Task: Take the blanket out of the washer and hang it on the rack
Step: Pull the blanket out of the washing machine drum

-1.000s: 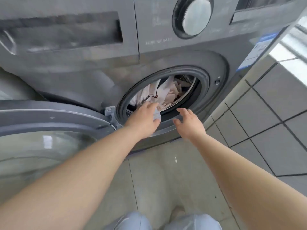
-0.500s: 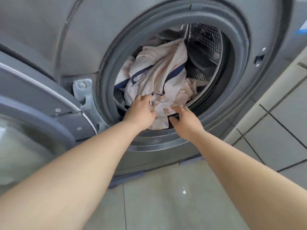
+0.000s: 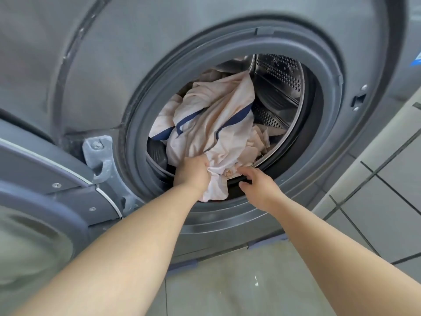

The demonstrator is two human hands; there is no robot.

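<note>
A pale cream blanket (image 3: 216, 124) with dark blue trim lies bunched in the drum of the grey front-loading washer (image 3: 227, 53). One fold hangs out over the lower rim of the round opening. My left hand (image 3: 193, 172) grips that fold at the rim. My right hand (image 3: 257, 185) is just to its right at the rubber seal, fingers loosely curved, fingertips touching the blanket's edge. No rack is in view.
The washer door (image 3: 45, 201) stands swung open at the lower left, its hinge (image 3: 98, 151) beside the opening. Pale tiled floor (image 3: 227, 288) lies below, and a tiled wall (image 3: 387, 190) rises at the right.
The view has closed in on the drum. My left hand has closed on the blanket and drawn a fold out over the rim. My right hand stays by the seal.
</note>
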